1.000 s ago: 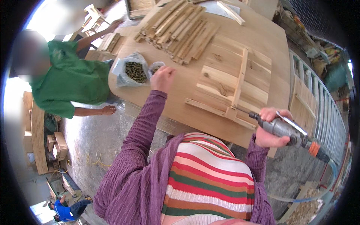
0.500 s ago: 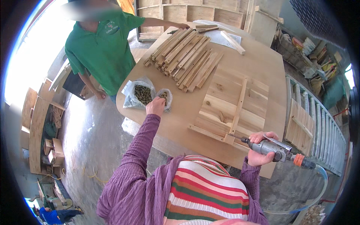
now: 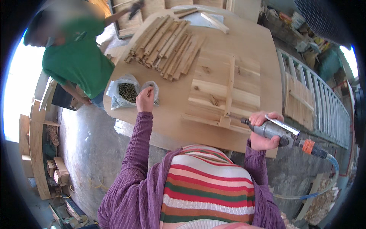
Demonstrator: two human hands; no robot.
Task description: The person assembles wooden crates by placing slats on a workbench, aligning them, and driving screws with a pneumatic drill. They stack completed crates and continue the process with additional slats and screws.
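My left hand (image 3: 144, 100) is at the small clear plastic bag (image 3: 155, 88), its fingers pinched together; whatever is between them is too small to make out. Beside it, a larger plastic bag (image 3: 113, 91) stands rolled down around a heap of dark screws (image 3: 128, 92). In my right hand (image 3: 262, 142) is an air screwdriver (image 3: 277, 130) with a silver body and a thin bit pointing left. The bit reaches toward a wooden batten (image 3: 230, 91) lying across a slatted wooden panel (image 3: 244, 70). Another strip (image 3: 213, 123) runs along the panel's near edge.
A stack of drilled wooden strips (image 3: 164, 45) covers the table's far left. A clear air hose (image 3: 335, 168) trails from the driver. At the far left stands a co-worker in a green shirt (image 3: 78, 61), holding a dark tool (image 3: 136, 8). A metal ladder (image 3: 324, 103) lies at right.
My view has shifted, so the table sits further up and left. My left fingers have come up a little at the small bag. The co-worker has lifted a dark tool off the table.
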